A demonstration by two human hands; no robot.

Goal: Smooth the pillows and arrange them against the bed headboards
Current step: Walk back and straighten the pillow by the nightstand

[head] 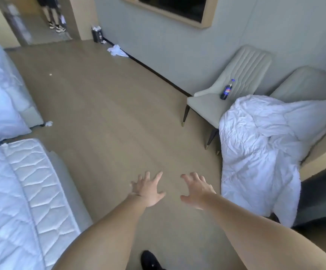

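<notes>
Hands out front, left hand [148, 189] and right hand [196, 190] spread and holding nothing, probably going for the pillow [312, 112] dumped on the chair [310, 82]. Bare mattress [22, 191] sits beside me.

Head view, forward and down over floor [119, 117]

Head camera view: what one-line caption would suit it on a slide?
Both empty hands, left and right, reach over the floor between bare mattress and crumpled duvet.
</notes>
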